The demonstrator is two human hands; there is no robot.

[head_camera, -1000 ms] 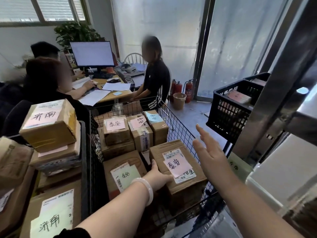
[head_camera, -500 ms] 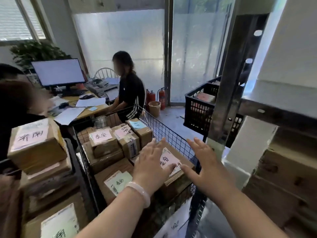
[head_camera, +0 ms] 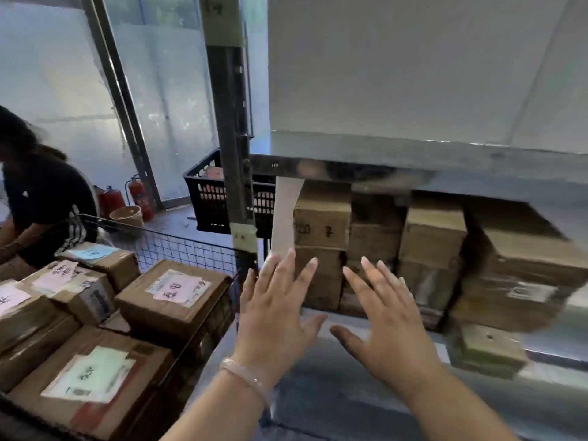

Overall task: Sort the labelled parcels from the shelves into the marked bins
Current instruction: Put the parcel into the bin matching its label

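Brown cardboard parcels [head_camera: 432, 246] are stacked in columns on a grey metal shelf [head_camera: 350, 332] at centre right. My left hand [head_camera: 273, 313] and my right hand [head_camera: 388, 319] hover side by side in front of the leftmost stack, palms down, fingers spread, holding nothing. To the left a black wire bin [head_camera: 191, 249] holds several labelled parcels; the nearest to my hands is a box with a pink label [head_camera: 171, 297]. A box with a pale green label [head_camera: 92, 374] lies at the bin's near end.
A grey shelf upright [head_camera: 232, 154] stands between the bin and the shelf. A black plastic crate [head_camera: 206, 198] sits on the floor behind it. A person in a black top [head_camera: 41, 198] bends at the far left. Red fire extinguishers [head_camera: 136, 192] and a bucket stand by the frosted door.
My view has swung right from the wire bin to the shelf. My left hand has left the pink-labelled box in the bin, and both hands have moved toward the shelved parcels.
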